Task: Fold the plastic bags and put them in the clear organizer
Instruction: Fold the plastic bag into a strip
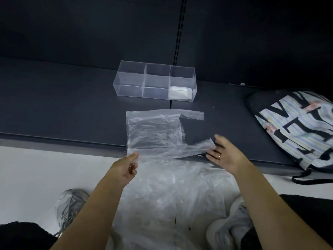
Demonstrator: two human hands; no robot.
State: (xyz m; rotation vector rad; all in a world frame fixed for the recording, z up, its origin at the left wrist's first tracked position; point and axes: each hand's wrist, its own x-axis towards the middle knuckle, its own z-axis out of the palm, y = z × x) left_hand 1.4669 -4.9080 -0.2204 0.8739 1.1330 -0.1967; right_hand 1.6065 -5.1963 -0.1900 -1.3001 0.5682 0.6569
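While a loose heap of plastic bags (167,201) lay on the pale floor between the person's shoes, both hands reached forward over it to the single bag (155,132) spread flat on the dark shelf (54,105). The left hand (124,170) pinched the bag's near left corner between thumb and fingers, where the film overhung the shelf edge. The right hand (221,154) lay open, palm turned inward, fingers spread and touching the tip of the near handle strip without gripping it. The bag's long axis ran left to right, handles pointing right, so the right hand was nearer the handles and a lengthwise fold seemed likely next. Beyond the bag stood the clear organizer (155,81), a folded bag (178,92) already in its right compartment.
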